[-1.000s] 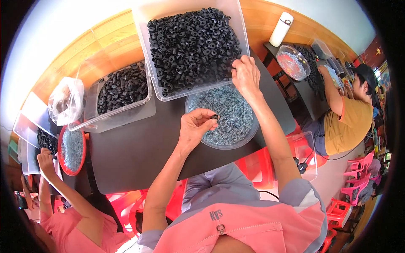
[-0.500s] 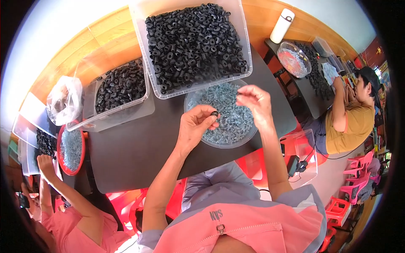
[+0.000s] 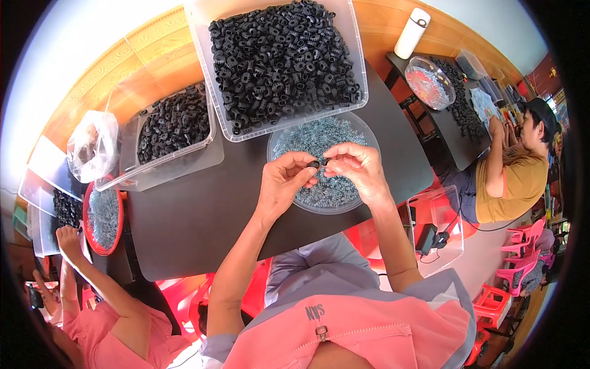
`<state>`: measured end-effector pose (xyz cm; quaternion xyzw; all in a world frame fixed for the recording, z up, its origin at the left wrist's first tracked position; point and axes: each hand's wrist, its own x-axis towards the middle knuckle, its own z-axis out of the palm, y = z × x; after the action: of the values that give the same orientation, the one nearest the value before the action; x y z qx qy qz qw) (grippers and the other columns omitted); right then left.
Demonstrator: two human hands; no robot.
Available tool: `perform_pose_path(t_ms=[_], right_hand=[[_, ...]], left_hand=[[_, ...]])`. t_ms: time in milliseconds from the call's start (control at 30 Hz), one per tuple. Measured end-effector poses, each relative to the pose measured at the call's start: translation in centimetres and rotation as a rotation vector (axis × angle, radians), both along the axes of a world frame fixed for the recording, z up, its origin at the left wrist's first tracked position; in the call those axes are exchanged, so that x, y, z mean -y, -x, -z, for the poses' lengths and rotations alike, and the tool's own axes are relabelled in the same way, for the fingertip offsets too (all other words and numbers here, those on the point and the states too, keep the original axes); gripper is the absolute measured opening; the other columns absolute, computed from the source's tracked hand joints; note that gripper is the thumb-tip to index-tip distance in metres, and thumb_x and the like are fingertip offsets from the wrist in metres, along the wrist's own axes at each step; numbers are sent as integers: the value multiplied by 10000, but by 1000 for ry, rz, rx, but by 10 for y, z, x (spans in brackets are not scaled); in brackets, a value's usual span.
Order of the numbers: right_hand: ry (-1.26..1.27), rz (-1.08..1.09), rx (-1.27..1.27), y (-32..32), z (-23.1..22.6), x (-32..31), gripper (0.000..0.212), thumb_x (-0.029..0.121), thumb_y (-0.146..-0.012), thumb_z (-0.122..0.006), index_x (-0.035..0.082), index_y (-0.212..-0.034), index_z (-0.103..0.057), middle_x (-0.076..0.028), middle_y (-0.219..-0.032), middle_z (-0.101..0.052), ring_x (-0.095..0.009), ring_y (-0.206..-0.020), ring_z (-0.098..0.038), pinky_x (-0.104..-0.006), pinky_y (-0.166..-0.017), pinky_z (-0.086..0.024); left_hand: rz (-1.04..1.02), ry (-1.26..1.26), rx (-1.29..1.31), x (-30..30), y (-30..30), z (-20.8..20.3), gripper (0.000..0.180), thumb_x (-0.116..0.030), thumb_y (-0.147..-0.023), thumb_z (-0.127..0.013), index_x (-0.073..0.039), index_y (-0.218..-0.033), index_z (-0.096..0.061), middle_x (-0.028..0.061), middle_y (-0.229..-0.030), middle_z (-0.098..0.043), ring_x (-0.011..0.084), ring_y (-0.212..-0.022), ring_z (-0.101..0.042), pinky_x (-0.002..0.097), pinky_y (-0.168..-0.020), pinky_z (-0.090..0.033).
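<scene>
Above the dark table, I found the left hand pinching a black piece just left of the dark part the right hand pinched.

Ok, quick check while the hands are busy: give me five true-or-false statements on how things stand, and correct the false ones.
1. The left hand pinches a small black part. True.
2. The right hand is dipped into the large bin. False: it is up beside the left hand, over the round tub.
3. The smaller bin is to the right of the large bin. False: it is to its left.
4. A white bottle stands to the right of the large bin. True.
5. The red basin is full of black parts. False: it holds pale, clear-looking pieces.
</scene>
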<state>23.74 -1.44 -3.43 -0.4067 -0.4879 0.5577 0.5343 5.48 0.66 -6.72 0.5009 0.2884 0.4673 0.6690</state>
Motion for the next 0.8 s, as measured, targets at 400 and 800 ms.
perform_pose_path(t_ms=[400,800], right_hand=[[-67,-53,212,-2,2,-1,129,-13,-827,-622,-42,-951,-635,-78,-883,-641,-115,-760,-621,-243,-683,-525],[-277,135,603,16,-2,4,95,-71,-769,-611,-15,-843,-588,-117,-806,-620,-214,-734,-643,-317,-649,-557]], left_hand=[[55,9,5,1,0,-1,148,0,-844,-624,7,-992,-626,40,-882,-637,94,-751,-614,222,-664,-531],[-5,-11,-149,2,-3,0,104,29,-830,-617,45,-932,-628,51,-806,-643,85,-701,-610,216,-632,-520]])
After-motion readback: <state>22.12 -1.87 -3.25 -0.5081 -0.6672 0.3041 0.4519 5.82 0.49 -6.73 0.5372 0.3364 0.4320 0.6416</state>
